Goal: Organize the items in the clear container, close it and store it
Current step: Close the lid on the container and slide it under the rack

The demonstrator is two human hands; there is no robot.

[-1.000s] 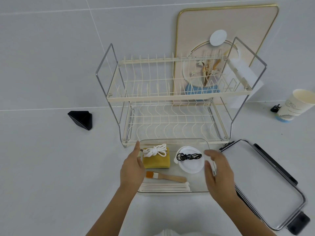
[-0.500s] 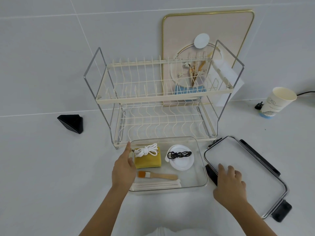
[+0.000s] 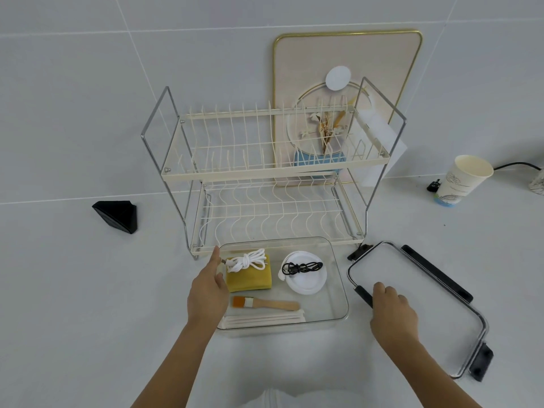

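- Clear container [image 3: 338, 290] sits on the worktop [image 3: 88, 290] just before the dish rack [image 3: 265, 172]; inside: yellow sponge [image 3: 248, 279] under white cord [image 3: 247, 260], white disc [image 3: 306, 285] with black cable [image 3: 300, 267], brush [image 3: 265, 304].
- Left hand [image 3: 207, 293]: grip released, fingers straight against the container's left wall.
- Right hand [image 3: 393, 312]: grip grasping the lid [image 3: 412, 290] at its near-left edge, lid flat beside the container.

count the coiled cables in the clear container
2. A white coiled cable lies on the yellow sponge at the back left of the clear container; a black coiled cable lies on the white round lid at the back right. None looks hidden.
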